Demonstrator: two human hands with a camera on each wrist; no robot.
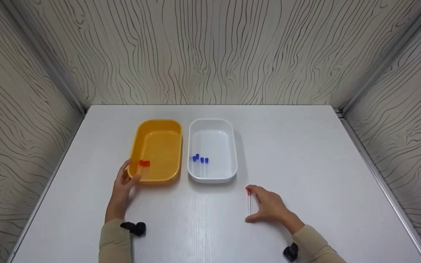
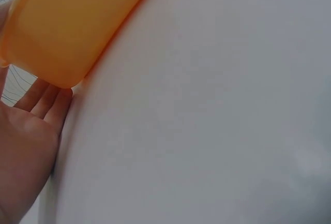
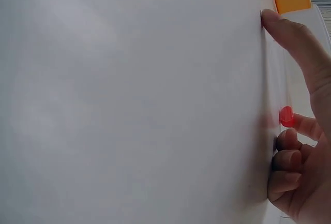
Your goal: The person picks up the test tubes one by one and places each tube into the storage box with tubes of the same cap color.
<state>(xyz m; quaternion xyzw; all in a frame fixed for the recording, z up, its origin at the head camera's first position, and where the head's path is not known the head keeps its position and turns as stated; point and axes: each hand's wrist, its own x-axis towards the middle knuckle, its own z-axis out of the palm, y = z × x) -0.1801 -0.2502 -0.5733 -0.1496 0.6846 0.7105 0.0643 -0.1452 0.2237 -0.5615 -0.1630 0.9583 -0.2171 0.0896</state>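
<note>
My left hand [image 1: 122, 186] holds the near left corner of a yellow tray [image 1: 174, 146], its thumb at the rim and fingers along the outer wall. In the left wrist view the fingers [image 2: 47, 100] reach under the tray's corner [image 2: 57, 48]. Red-capped tubes [image 1: 144, 163] lie inside that tray. On the right, a clear tube with a red cap [image 1: 249, 201] lies between the thumb and index finger of my right hand [image 1: 270, 205], which pinches it end to end. The right wrist view shows its red cap [image 3: 286, 116] against the index finger, low over the tabletop.
A white tray [image 1: 232, 142] stands just right of the yellow one, with several blue-capped tubes [image 1: 202, 160] in its near left part. Wood-grain panels [image 1: 210, 51] enclose the white table [image 1: 291, 146] at the back and sides.
</note>
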